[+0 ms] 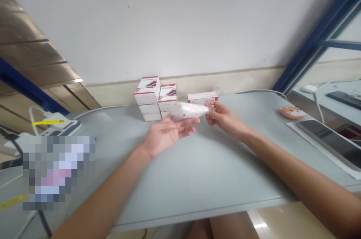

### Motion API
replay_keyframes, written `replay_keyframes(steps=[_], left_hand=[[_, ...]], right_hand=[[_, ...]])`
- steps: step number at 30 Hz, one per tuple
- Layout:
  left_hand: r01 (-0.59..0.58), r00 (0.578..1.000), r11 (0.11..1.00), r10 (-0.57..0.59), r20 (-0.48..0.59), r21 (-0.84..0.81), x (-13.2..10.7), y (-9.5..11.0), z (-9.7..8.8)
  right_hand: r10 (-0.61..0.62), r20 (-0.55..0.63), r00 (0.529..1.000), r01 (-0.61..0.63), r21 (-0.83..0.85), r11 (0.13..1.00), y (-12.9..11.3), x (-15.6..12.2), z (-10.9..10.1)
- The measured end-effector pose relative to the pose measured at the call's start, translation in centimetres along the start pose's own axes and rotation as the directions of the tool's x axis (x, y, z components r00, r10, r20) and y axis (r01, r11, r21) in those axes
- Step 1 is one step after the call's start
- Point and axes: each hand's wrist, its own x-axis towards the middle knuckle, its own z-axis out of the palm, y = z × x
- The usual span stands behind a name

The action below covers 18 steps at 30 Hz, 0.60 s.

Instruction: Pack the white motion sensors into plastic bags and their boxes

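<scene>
My right hand (224, 118) pinches one end of a white plastic-wrapped packet (187, 111) above a pale grey table (180, 179). My left hand (166, 135) lies open, palm up, its fingers just below the packet's near side. Behind them stand white boxes with red-and-black printing: a stack of several (147, 96), a second stack (167, 98) beside it, and a box with a raised flap (202, 98). The packet partly hides the lower boxes and the flapped box.
A dark-screened tablet (329, 141) lies at the right, past an orange fox-faced object (291, 112). A white device with a yellow strip (53, 123) and a pixelated patch (58, 171) occupy the left. White cables run along the table's back edge.
</scene>
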Motion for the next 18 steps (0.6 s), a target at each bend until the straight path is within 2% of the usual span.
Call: replay_keyframes(steps=[3, 5, 7, 9, 11, 14, 16, 18], left_hand=[[-0.009, 0.99, 0.97, 0.043, -0.135, 0.242, 0.3, -0.5, 0.0], [-0.009, 0.965, 0.901, 0.122, -0.234, 0.433, 0.5, -0.8, 0.1], [-0.018, 0.937, 0.815, 0.216, -0.275, 0.579, 0.6, -0.9, 0.4], [-0.026, 0.927, 0.768, 0.257, -0.272, 0.64, 0.6, -0.9, 0.8], [-0.017, 0.928, 0.779, 0.245, -0.28, 0.627, 0.5, -0.9, 1.0], [0.026, 0.933, 0.841, 0.173, -0.315, 0.54, 0.4, -0.9, 0.9], [0.053, 0.939, 0.896, 0.105, -0.328, 0.441, 0.4, -0.9, 0.5], [0.08, 0.941, 0.95, 0.028, -0.337, 0.302, 0.6, -0.9, 0.0]], right_hand=[[-0.095, -0.018, 0.995, 0.094, -0.039, 0.995, 0.1, 0.0, 0.3], [-0.146, -0.032, 0.989, 0.144, -0.044, 0.989, 0.1, 0.0, 0.3], [-0.186, -0.04, 0.982, 0.185, -0.048, 0.982, 0.0, 0.0, 0.3], [-0.215, -0.034, 0.976, 0.213, -0.063, 0.975, -0.1, 0.0, 0.3], [-0.236, -0.011, 0.972, 0.234, -0.092, 0.968, -0.1, -0.1, 0.4], [-0.273, 0.049, 0.961, 0.277, -0.166, 0.946, -0.1, -0.5, 0.6], [-0.324, 0.101, 0.94, 0.34, -0.271, 0.901, 0.0, -0.9, 0.8], [-0.376, 0.175, 0.91, 0.414, -0.405, 0.815, 0.0, -1.4, 0.9]])
